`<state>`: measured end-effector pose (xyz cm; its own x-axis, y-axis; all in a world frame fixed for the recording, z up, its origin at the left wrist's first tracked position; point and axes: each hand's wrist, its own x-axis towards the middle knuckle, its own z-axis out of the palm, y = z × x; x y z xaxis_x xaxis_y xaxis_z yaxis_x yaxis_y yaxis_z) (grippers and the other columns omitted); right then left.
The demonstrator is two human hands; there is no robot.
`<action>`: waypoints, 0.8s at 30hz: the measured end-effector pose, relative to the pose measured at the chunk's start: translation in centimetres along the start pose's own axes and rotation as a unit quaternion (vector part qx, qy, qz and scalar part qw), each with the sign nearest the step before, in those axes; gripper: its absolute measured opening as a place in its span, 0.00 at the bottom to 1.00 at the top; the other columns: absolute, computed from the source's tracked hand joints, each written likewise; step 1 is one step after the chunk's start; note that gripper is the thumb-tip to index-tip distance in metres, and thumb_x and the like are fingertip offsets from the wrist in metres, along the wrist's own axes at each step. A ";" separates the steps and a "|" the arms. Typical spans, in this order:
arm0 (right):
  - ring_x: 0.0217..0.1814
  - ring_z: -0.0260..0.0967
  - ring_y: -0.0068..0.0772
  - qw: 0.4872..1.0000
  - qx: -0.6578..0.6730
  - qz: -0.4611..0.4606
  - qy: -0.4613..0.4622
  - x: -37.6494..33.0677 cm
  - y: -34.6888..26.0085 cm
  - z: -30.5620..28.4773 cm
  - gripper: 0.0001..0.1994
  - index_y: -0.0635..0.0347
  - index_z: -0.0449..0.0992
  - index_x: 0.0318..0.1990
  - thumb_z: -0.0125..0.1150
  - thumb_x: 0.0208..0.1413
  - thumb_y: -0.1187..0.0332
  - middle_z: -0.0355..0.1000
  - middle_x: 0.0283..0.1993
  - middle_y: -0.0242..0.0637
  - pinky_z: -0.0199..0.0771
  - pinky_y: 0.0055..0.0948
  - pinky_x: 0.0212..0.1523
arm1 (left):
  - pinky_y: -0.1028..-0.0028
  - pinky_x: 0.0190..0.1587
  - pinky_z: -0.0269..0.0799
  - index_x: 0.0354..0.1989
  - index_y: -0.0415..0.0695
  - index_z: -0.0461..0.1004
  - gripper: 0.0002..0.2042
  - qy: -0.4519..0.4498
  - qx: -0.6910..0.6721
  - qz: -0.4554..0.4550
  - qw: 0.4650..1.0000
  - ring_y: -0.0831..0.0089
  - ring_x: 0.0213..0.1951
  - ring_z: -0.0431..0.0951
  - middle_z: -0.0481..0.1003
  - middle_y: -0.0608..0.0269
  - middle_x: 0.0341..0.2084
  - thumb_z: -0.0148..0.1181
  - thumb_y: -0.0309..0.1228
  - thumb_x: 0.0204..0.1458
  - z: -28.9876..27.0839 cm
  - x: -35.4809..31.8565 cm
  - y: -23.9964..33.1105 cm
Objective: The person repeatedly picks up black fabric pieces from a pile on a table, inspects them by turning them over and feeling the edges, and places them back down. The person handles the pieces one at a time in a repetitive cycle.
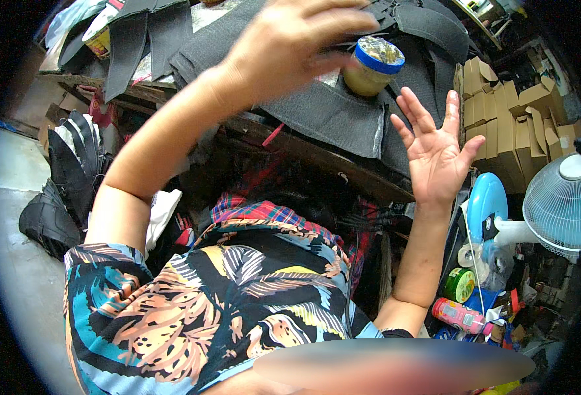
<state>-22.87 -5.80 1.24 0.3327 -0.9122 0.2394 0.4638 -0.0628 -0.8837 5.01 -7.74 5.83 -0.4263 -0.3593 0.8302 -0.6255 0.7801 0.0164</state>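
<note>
Above the cluttered workbench (316,158), the left hand (290,43) hangs with its fingers loosely spread and slightly curled, blurred, gripping nothing; its fingertips reach toward a jar (372,66) with a blue rim and yellowish contents, and whether they touch it cannot be told. To the right and lower, the right hand (438,155) is raised palm toward the camera, all five fingers fanned wide and empty, just beside the jar but apart from it. The jar stands upright on dark grey felt pieces (330,115) that lie across the bench top; more dark cut strips (149,39) lie at the far left of the bench. Both bare forearms rise from the short sleeves of a leaf-patterned shirt (237,296), with a red plaid cloth (264,214) just beyond it. Right of the bench stand stacked cardboard boxes (507,125), a white fan (557,204), a blue disc (486,207), and lower down a green tin (460,284) and a pink bottle (460,316). Black footwear (63,191) sits on the floor at left.
</note>
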 end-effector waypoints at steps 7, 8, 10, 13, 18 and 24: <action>0.67 0.62 0.45 0.922 0.332 0.032 -0.198 -1.6 0.4 2.8 0.54 0.45 0.30 0.77 0.34 0.53 0.21 0.64 0.65 0.51 0.56 0.53 0.68 | 0.54 0.61 0.66 0.49 0.49 0.78 0.19 -0.025 -0.143 -0.017 0.989 0.57 0.57 0.73 0.75 0.59 0.52 0.70 0.35 0.47 5.0 -1.9 7.4; 0.67 0.61 0.45 0.938 0.301 0.044 -0.166 -1.9 0.4 3.2 0.54 0.45 0.30 0.77 0.34 0.52 0.21 0.63 0.66 0.51 0.56 0.53 0.68 | 0.55 0.60 0.68 0.46 0.48 0.79 0.16 -0.009 -0.185 -0.033 0.982 0.58 0.54 0.74 0.77 0.61 0.49 0.70 0.34 0.47 5.4 -2.0 7.4; 0.68 0.61 0.46 0.944 0.286 0.051 -0.155 -2.5 0.7 3.9 0.55 0.45 0.30 0.77 0.33 0.51 0.20 0.59 0.69 0.50 0.56 0.55 0.68 | 0.58 0.58 0.70 0.40 0.47 0.81 0.11 0.000 -0.259 -0.071 0.963 0.61 0.49 0.78 0.80 0.63 0.42 0.69 0.31 0.47 5.8 -2.2 7.4; 0.70 0.58 0.47 0.949 0.281 0.070 -0.128 -3.2 0.8 4.6 0.55 0.44 0.30 0.77 0.31 0.50 0.19 0.52 0.74 0.50 0.54 0.57 0.69 | 0.60 0.57 0.71 0.35 0.45 0.81 0.07 0.046 -0.325 -0.093 0.940 0.65 0.42 0.81 0.82 0.66 0.35 0.69 0.28 0.47 5.8 -2.7 7.5; 0.74 0.54 0.55 0.958 0.232 0.072 -0.149 -3.2 1.1 5.1 0.54 0.44 0.28 0.77 0.28 0.51 0.19 0.59 0.71 0.52 0.53 0.59 0.69 | 0.60 0.60 0.70 0.32 0.39 0.81 0.04 0.015 -0.510 -0.326 0.796 0.72 0.42 0.81 0.83 0.61 0.34 0.62 0.25 0.57 4.3 -3.7 7.8; 0.73 0.55 0.60 0.998 -0.052 -0.010 -0.039 0.0 -0.9 0.9 0.54 0.51 0.24 0.76 0.32 0.55 0.23 0.55 0.69 0.71 0.53 0.53 0.70 | 0.64 0.48 0.75 0.26 0.39 0.77 0.13 0.078 -0.382 -0.188 0.901 0.63 0.39 0.81 0.80 0.58 0.28 0.54 0.29 0.62 2.0 -4.3 6.4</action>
<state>-22.56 -5.34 2.34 0.3898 -0.8760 0.2841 0.3844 -0.1256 -0.9146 1.57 -2.20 1.24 -0.1435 -0.6423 0.7529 -0.0476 0.7644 0.6430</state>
